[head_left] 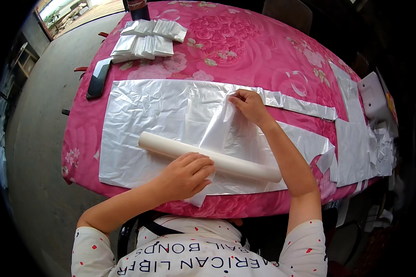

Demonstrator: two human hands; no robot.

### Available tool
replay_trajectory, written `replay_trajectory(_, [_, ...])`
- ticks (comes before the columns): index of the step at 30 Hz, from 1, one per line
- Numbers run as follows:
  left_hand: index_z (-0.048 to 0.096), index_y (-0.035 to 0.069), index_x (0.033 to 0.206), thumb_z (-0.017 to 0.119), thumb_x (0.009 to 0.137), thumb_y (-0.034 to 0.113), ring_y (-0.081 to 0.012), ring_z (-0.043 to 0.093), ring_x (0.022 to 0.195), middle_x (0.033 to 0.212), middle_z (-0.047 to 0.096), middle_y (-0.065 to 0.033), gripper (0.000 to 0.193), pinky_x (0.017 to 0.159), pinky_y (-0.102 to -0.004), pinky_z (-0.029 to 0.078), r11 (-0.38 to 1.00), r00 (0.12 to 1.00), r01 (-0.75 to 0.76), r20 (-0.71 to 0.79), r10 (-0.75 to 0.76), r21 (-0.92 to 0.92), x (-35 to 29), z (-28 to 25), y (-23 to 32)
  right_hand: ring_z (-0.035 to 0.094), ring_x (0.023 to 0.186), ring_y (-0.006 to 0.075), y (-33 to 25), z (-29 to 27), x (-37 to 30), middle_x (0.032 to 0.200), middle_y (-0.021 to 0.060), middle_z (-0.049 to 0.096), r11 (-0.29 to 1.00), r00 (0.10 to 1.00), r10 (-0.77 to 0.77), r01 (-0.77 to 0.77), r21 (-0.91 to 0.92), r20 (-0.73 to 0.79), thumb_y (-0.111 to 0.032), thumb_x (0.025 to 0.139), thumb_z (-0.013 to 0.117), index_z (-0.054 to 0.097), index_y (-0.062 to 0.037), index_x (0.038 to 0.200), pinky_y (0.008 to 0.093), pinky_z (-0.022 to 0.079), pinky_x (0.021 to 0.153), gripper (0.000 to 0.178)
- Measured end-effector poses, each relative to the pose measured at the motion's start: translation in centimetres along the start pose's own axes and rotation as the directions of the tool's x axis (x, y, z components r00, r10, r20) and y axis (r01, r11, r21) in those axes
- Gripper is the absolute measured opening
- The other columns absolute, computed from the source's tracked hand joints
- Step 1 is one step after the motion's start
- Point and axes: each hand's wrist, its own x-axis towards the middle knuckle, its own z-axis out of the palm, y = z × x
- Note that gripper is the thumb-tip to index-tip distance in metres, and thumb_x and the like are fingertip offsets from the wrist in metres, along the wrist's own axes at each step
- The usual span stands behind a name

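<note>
A white vest-style plastic bag [143, 106] lies spread flat across the near part of the table, its handle strips toward the right. On it, slanting down to the right, rests a long smooth white tube [245, 167]. My left hand [189, 173] is curled over the tube's middle, fingers held together; its fingertips are partly hidden. A strip of the plastic hangs past the table edge below that hand. At the bag's far side my right hand [247, 104] pinches a fold of the thin plastic and lifts it, making a raised crease.
Folded white bags [148, 41] are stacked at the far left, near a dark bottle [137, 9] and a black phone [98, 78]. More flat bags [353, 152] lie at the right, by a white container [374, 97]. Pink floral cloth [245, 37] covers the table.
</note>
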Motion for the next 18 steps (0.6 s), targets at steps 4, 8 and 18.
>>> replay_trajectory(4, [0.046,-0.003,0.123,0.054,0.082,0.043,-0.0288,0.04,0.123,0.13,0.043,-0.017,0.062,0.104,-0.041,0.029,0.996,0.955,-0.045,0.29,0.067,-0.081,-2.8,2.4,1.6,0.05,0.065,0.0076,-0.1,-0.4,0.8,0.072,0.0009,0.059,0.997,0.996,0.053,-0.05,-0.051,0.067,-0.019,0.084,0.062,0.063,0.0,0.091,0.0236,0.042,0.06,0.02])
replay_trajectory(8, [0.033,-0.007,0.133,0.042,0.082,0.059,-0.0284,0.023,0.135,0.143,0.027,-0.0194,0.084,0.11,-0.0412,0.016,0.997,0.906,-0.023,0.424,-0.009,0.069,-3.7,3.1,3.1,0.057,0.083,0.0167,-0.7,-0.1,0.7,0.097,0.0096,0.061,0.99,0.989,0.139,-0.14,-0.007,-0.039,-0.021,0.084,0.061,0.057,0.0015,0.107,0.0291,0.047,0.072,0.032])
replay_trajectory(18, [0.036,-0.004,0.133,0.045,0.081,0.057,-0.0285,0.026,0.133,0.142,0.029,-0.0195,0.081,0.108,-0.042,0.02,0.989,0.923,0.029,0.376,-0.082,0.145,-4.0,4.0,4.8,0.051,0.098,0.0306,-3.9,5.6,-14.6,0.11,0.0129,0.053,0.719,0.925,-0.352,0.365,-0.591,0.143,-0.012,0.073,0.066,0.044,-0.0057,0.128,0.0406,0.04,0.088,0.059])
